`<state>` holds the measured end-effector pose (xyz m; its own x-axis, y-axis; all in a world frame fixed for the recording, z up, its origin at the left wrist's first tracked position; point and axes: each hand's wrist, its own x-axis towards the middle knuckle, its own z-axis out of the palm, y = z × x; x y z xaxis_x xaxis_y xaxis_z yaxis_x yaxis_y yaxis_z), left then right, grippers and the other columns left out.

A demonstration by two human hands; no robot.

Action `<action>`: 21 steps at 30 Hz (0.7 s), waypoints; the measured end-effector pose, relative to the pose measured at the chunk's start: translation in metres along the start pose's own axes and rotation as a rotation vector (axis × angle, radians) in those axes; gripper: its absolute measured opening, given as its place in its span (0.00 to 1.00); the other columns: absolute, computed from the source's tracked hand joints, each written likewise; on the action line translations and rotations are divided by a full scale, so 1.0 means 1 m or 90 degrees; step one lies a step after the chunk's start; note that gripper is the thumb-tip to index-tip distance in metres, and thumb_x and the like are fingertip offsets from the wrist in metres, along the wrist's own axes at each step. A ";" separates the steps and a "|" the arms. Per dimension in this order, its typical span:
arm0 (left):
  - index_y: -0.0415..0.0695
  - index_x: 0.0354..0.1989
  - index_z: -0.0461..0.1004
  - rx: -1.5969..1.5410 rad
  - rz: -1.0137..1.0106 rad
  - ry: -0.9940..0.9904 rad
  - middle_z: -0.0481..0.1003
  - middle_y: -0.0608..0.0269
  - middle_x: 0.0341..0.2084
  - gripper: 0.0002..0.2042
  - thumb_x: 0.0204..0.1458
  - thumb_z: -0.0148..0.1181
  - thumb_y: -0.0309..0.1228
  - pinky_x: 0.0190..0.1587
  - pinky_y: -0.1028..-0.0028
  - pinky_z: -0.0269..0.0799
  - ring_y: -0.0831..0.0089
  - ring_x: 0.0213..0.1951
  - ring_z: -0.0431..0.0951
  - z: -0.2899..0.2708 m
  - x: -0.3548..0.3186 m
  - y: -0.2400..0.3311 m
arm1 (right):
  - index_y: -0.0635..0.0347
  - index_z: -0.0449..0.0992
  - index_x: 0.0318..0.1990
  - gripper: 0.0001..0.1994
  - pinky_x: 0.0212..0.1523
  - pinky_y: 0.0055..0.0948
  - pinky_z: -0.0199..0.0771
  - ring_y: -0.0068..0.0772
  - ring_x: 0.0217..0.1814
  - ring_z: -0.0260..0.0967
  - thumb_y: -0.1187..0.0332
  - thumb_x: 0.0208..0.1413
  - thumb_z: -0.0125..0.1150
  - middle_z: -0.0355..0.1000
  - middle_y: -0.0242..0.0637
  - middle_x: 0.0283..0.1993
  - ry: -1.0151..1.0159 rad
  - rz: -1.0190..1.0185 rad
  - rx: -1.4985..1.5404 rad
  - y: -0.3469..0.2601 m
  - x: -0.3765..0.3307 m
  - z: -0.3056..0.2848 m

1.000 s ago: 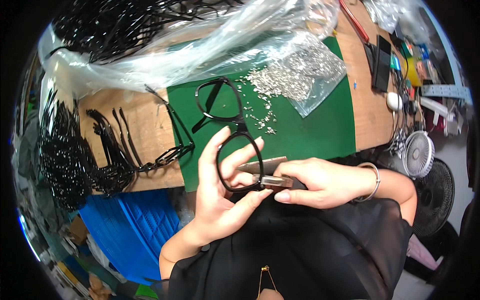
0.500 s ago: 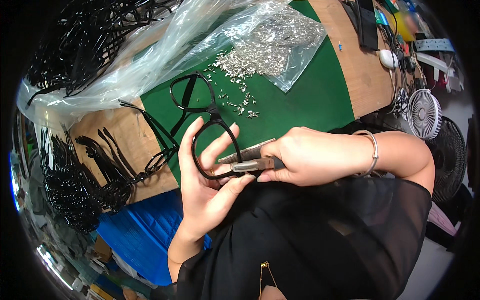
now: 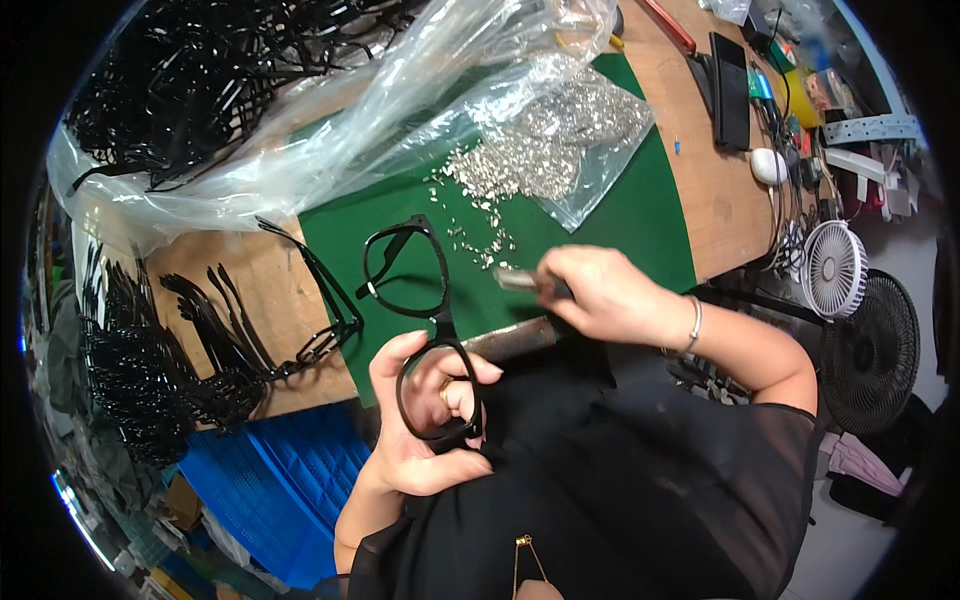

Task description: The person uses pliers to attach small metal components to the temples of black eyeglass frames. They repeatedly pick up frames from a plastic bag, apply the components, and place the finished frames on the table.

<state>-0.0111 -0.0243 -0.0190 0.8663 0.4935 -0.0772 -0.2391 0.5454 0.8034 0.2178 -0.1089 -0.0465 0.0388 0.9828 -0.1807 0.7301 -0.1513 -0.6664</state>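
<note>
The left hand (image 3: 420, 430) pinches a black glasses frame (image 3: 412, 330) below the green mat (image 3: 640, 230). The right hand (image 3: 600, 295), fingers closed, grips a small tool (image 3: 520, 281) over the mat.

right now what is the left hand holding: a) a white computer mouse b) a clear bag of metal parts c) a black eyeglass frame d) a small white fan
c: the left hand has its fingers curled round one rim of a black eyeglass frame, held up over the green mat, while the right hand holds a small metal tool.
</note>
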 end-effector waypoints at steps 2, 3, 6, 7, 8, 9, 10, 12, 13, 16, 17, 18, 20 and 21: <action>0.48 0.59 0.37 0.008 0.025 -0.006 0.65 0.40 0.42 0.39 0.43 0.55 0.14 0.30 0.79 0.70 0.79 0.26 0.68 0.002 -0.004 -0.004 | 0.65 0.66 0.31 0.09 0.35 0.41 0.67 0.49 0.34 0.67 0.71 0.43 0.57 0.67 0.48 0.29 0.008 0.033 -0.015 0.004 0.014 0.000; 0.46 0.59 0.37 0.105 0.025 0.019 0.66 0.41 0.41 0.37 0.43 0.52 0.12 0.34 0.78 0.71 0.78 0.27 0.70 0.009 -0.003 -0.002 | 0.65 0.66 0.31 0.09 0.35 0.41 0.67 0.49 0.34 0.67 0.72 0.43 0.57 0.67 0.48 0.29 0.019 0.041 -0.040 0.008 0.022 0.006; 0.50 0.61 0.37 0.099 -0.103 0.125 0.69 0.47 0.38 0.42 0.39 0.54 0.12 0.37 0.72 0.72 0.67 0.30 0.76 0.027 -0.011 0.002 | 0.65 0.66 0.30 0.09 0.35 0.40 0.67 0.48 0.34 0.67 0.72 0.42 0.57 0.67 0.46 0.29 0.053 0.011 -0.076 0.010 0.023 0.015; 0.52 0.61 0.35 0.068 -0.129 0.117 0.69 0.47 0.38 0.45 0.38 0.55 0.11 0.39 0.71 0.72 0.66 0.32 0.75 0.027 -0.012 0.003 | 0.65 0.66 0.30 0.08 0.35 0.39 0.67 0.48 0.34 0.67 0.72 0.42 0.57 0.66 0.46 0.28 0.058 0.007 -0.077 0.011 0.022 0.017; 0.54 0.62 0.33 0.037 -0.154 0.107 0.69 0.47 0.38 0.47 0.37 0.55 0.11 0.40 0.69 0.72 0.65 0.34 0.75 0.025 -0.014 0.005 | 0.65 0.67 0.30 0.08 0.34 0.39 0.67 0.48 0.34 0.66 0.73 0.42 0.58 0.66 0.46 0.29 0.054 0.002 -0.081 0.011 0.023 0.017; 0.55 0.63 0.31 0.009 -0.177 0.096 0.69 0.47 0.38 0.49 0.36 0.56 0.10 0.42 0.67 0.71 0.64 0.35 0.75 0.023 -0.016 0.008 | 0.65 0.68 0.31 0.08 0.34 0.39 0.66 0.48 0.33 0.66 0.73 0.42 0.58 0.67 0.47 0.29 0.053 -0.004 -0.086 0.008 0.025 0.016; 0.61 0.63 0.25 -0.031 -0.193 0.039 0.68 0.46 0.40 0.54 0.34 0.58 0.11 0.46 0.62 0.69 0.59 0.41 0.73 0.018 -0.020 0.007 | 0.65 0.68 0.31 0.08 0.33 0.39 0.66 0.49 0.33 0.66 0.74 0.42 0.59 0.67 0.47 0.29 0.053 -0.009 -0.090 0.007 0.026 0.015; 0.54 0.58 0.40 -0.211 -0.222 -0.018 0.65 0.45 0.44 0.41 0.39 0.60 0.18 0.49 0.59 0.66 0.56 0.44 0.71 0.015 -0.018 0.005 | 0.65 0.68 0.30 0.08 0.33 0.39 0.66 0.49 0.32 0.65 0.73 0.43 0.59 0.66 0.47 0.29 0.058 -0.018 -0.092 0.008 0.025 0.017; 0.49 0.54 0.44 -0.297 -0.264 -0.019 0.63 0.46 0.47 0.35 0.42 0.62 0.23 0.51 0.60 0.64 0.58 0.45 0.70 0.013 -0.019 0.004 | 0.65 0.68 0.30 0.08 0.32 0.39 0.65 0.50 0.32 0.65 0.73 0.43 0.59 0.66 0.47 0.28 0.061 -0.024 -0.093 0.009 0.025 0.017; 0.40 0.46 0.53 -0.215 -0.218 -0.017 0.66 0.51 0.42 0.18 0.51 0.54 0.28 0.45 0.68 0.69 0.67 0.40 0.72 0.005 -0.021 -0.001 | 0.65 0.67 0.30 0.08 0.32 0.36 0.66 0.45 0.32 0.67 0.71 0.44 0.58 0.67 0.45 0.27 0.039 0.049 -0.015 -0.005 0.017 0.005; 0.39 0.46 0.53 -0.135 -0.183 0.016 0.67 0.51 0.41 0.17 0.52 0.52 0.25 0.43 0.71 0.70 0.69 0.38 0.73 0.007 -0.022 -0.004 | 0.65 0.67 0.30 0.08 0.31 0.34 0.66 0.42 0.30 0.67 0.71 0.45 0.58 0.67 0.44 0.26 0.034 0.073 0.069 -0.015 0.014 -0.002; 0.37 0.46 0.53 -0.051 -0.151 0.058 0.67 0.52 0.40 0.15 0.53 0.50 0.23 0.40 0.73 0.71 0.71 0.36 0.73 0.010 -0.024 -0.007 | 0.65 0.67 0.31 0.09 0.30 0.33 0.66 0.39 0.28 0.67 0.70 0.46 0.58 0.67 0.43 0.25 0.022 0.093 0.155 -0.027 0.011 -0.008; 0.35 0.47 0.54 0.039 -0.118 0.193 0.68 0.52 0.39 0.14 0.53 0.47 0.20 0.36 0.77 0.72 0.73 0.34 0.74 0.033 -0.012 -0.002 | 0.66 0.68 0.30 0.09 0.27 0.25 0.65 0.22 0.24 0.64 0.68 0.50 0.58 0.66 0.36 0.21 0.033 0.125 0.344 -0.046 0.002 -0.011; 0.34 0.49 0.53 0.076 -0.127 0.189 0.69 0.53 0.38 0.17 0.52 0.47 0.17 0.34 0.80 0.72 0.74 0.32 0.74 0.034 -0.008 -0.008 | 0.65 0.68 0.30 0.07 0.26 0.20 0.63 0.14 0.25 0.60 0.70 0.51 0.57 0.65 0.30 0.22 0.070 0.106 0.438 -0.054 -0.003 -0.006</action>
<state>-0.0011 -0.0553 -0.0052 0.7220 0.5698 -0.3923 -0.0111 0.5766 0.8170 0.1824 -0.1036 -0.0059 0.2067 0.9405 -0.2696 0.1135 -0.2967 -0.9482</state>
